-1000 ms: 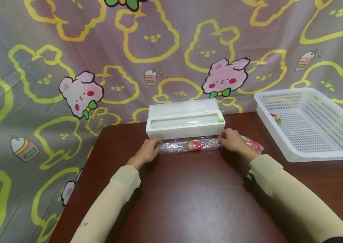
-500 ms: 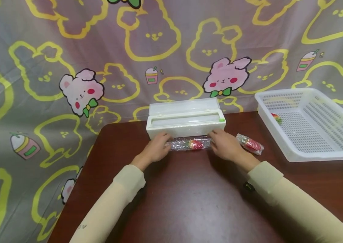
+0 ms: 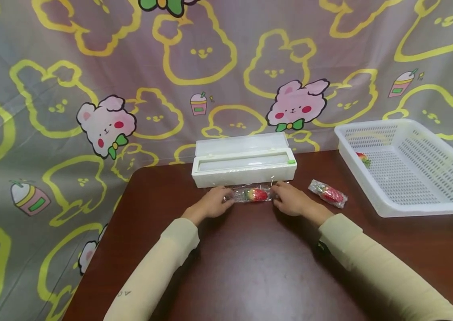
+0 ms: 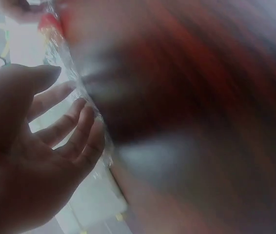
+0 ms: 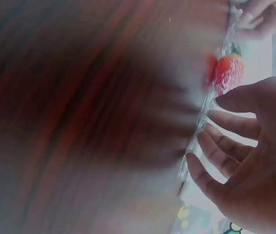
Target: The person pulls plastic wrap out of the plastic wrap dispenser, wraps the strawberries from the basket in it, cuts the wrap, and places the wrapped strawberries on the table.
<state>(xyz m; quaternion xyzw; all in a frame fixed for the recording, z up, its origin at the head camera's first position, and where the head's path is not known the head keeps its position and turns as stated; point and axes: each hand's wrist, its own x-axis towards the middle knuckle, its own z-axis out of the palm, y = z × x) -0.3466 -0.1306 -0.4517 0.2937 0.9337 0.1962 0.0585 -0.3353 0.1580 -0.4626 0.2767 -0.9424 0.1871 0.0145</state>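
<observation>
A red strawberry (image 3: pixel 257 195) lies in a strip of clear cling film (image 3: pixel 239 195) on the table, just in front of a white film dispenser box (image 3: pixel 246 174). At the strip's left end is my left hand (image 3: pixel 211 203); in the left wrist view its loosely bent fingers (image 4: pixel 82 122) touch the film, the thumb apart from them. My right hand (image 3: pixel 292 199) is at the other end, close to the strawberry. Spread fingers (image 5: pixel 221 146) of that hand rest against the film in the right wrist view, with the thumb near the fruit.
Right of my right hand lies another strawberry wrapped in film (image 3: pixel 328 194). A white slotted basket (image 3: pixel 394 208) stands at the right, with one strawberry (image 3: pixel 363 158) in it. The dispenser's clear lid (image 3: pixel 242 143) is raised. Behind the table (image 3: pixel 242 267) hangs a patterned curtain (image 3: pixel 162 133).
Both hands have moved inward toward the strawberry, and the film strip between them is shorter. The wrapped strawberry at the right has come into full view.
</observation>
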